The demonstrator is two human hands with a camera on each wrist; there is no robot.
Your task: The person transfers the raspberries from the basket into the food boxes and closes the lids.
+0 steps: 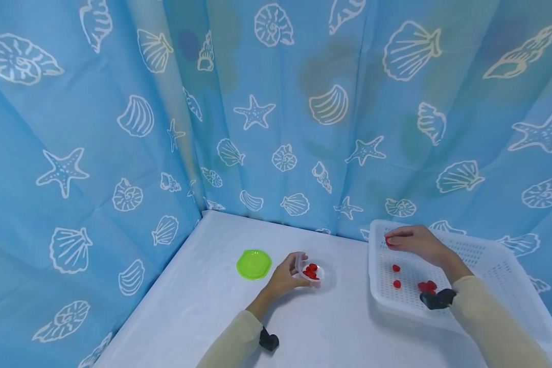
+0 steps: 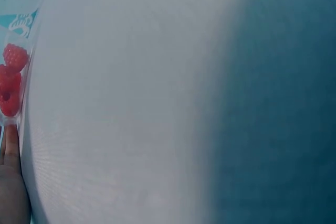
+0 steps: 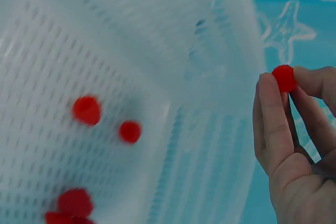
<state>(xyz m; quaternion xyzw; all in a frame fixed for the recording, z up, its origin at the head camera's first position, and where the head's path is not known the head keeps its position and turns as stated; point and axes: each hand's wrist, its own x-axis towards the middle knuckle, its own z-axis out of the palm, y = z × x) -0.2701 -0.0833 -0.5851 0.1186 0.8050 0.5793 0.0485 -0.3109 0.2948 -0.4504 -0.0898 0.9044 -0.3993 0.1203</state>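
A raspberry [image 3: 284, 78] is pinched between the thumb and fingertips of my right hand [image 1: 416, 243], above the left part of a white perforated basket [image 1: 501, 266]. More raspberries [image 3: 86, 110] lie on the basket's floor, two apart and several bunched near my wrist. My left hand [image 1: 285, 276] grips the side of a small clear plastic cup [image 1: 299, 263], thumb at the near side and fingers round the far side. The cup is tilted toward the right and has several raspberries [image 2: 11, 85] in it.
A bright green lid [image 1: 254, 264] lies on the white tabletop [image 1: 188, 306], left of the cup. Blue curtains [image 1: 276, 128] with white seashell prints stand along the left and back of the table. The basket's raised wall [image 1: 372, 271] faces the cup.
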